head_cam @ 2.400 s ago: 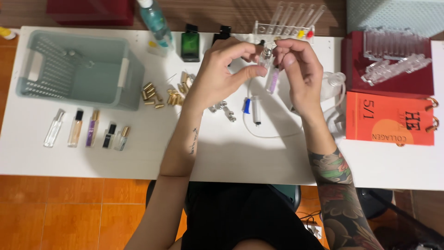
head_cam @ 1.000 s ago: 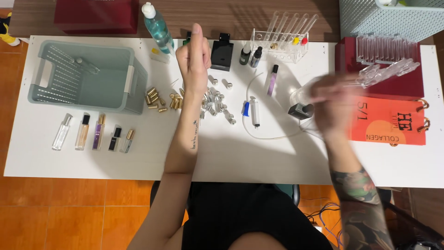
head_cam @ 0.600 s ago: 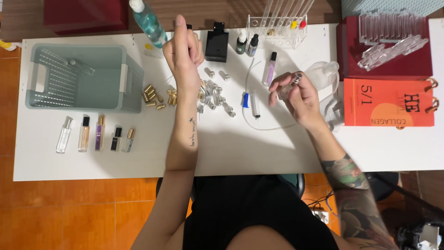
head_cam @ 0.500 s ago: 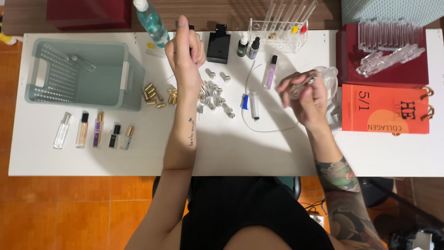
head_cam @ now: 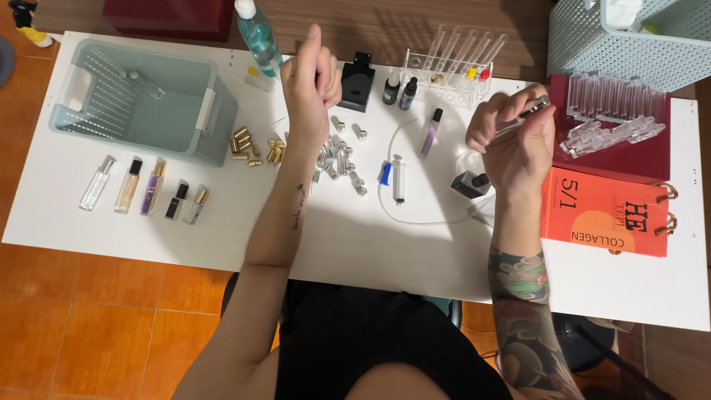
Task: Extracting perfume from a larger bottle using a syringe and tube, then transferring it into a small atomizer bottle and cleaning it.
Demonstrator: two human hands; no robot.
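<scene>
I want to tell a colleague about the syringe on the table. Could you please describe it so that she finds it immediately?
Start at the white table and look at the middle, between the person's two raised forearms. Right of the scattered silver caps lies the syringe, a short clear barrel pointing up and down the picture. Unlike the small vials around it, it has a blue piece beside it and a thin clear tube curving away.

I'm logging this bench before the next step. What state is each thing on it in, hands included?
Left hand: raised, loosely closed, nothing visible in it.
Right hand: raised, gripping a slim clear vial.
Grey basket: upright, holds a few vials.
Five small bottles: lying flat, side by side, capped.
Syringe: lying flat, tube attached.
Gold caps: loose pile.
Silver sprayer tops: scattered.
Purple vial: lying, capped.
</scene>
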